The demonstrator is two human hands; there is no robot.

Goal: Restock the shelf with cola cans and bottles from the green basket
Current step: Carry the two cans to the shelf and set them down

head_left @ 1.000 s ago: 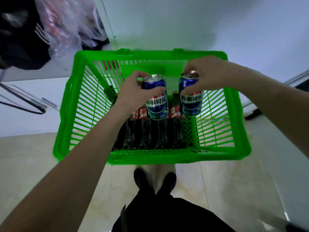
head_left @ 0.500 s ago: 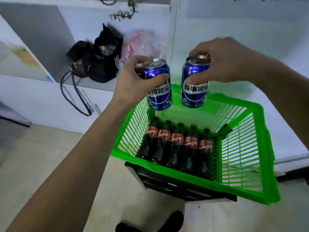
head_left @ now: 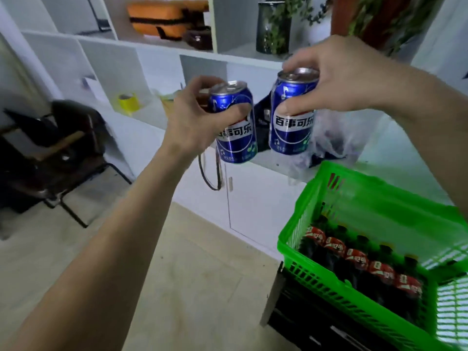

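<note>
- Left hand [head_left: 200, 117] grips a blue cola can [head_left: 234, 122], now lifted clear of the green basket [head_left: 354, 198].
- Right hand [head_left: 336, 77] pinches a second can [head_left: 291, 120] by its top.
- Both raised toward the white shelf [head_left: 162, 50]; bottles [head_left: 359, 262] remain in the basket, so placing looks next.

two blue cans [head_left: 234, 122] upright, held aloft; bottles [head_left: 354, 264] in green basket [head_left: 329, 279]

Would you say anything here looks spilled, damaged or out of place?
Nothing stands out. Both blue cans, left and right, look undented and upright in the hands, and the bottles lie in a neat row in the green basket.
</note>
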